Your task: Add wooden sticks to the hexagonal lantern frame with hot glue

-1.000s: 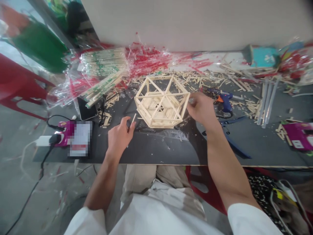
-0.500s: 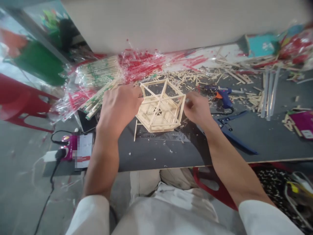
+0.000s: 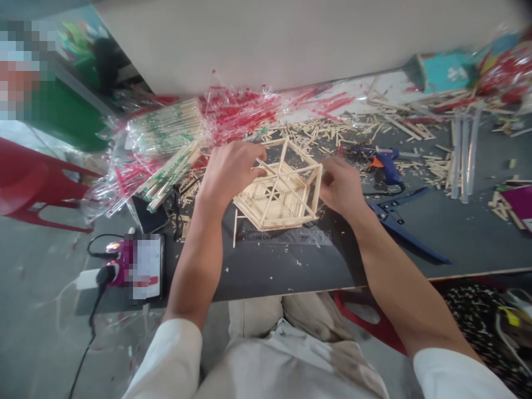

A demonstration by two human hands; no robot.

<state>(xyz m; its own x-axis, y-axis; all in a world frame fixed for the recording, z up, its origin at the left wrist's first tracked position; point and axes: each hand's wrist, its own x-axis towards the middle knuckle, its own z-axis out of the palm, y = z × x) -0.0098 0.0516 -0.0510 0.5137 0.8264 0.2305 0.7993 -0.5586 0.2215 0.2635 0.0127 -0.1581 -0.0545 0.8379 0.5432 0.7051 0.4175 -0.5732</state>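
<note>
A hexagonal frame of glued wooden sticks (image 3: 286, 213) rests on the dark tabletop, stacked in layers with sticks crossing over its top like spokes. At its upper left corner, my left hand (image 3: 233, 169) has thumb and forefinger closed around the stick edge. My right hand (image 3: 341, 184) holds the right side with curled fingers; its fingertips are partly hidden. Under the near edge of the frame lies a clear ruler (image 3: 286, 237). A thin loose stick (image 3: 235, 230) sits at the frame's lower left.
To the right are a blue glue gun (image 3: 386, 160), blue cutters (image 3: 409, 238) and clear glue sticks (image 3: 464, 155). Bundled sticks in plastic (image 3: 166, 124) and red wrappers (image 3: 245, 111) lie behind. A phone (image 3: 147, 269) and a purple power strip (image 3: 118, 260) occupy the left edge.
My left hand has moved right, from the frame's left side onto its upper left corner. My right hand stays at the right side. The whole view has shifted slightly.
</note>
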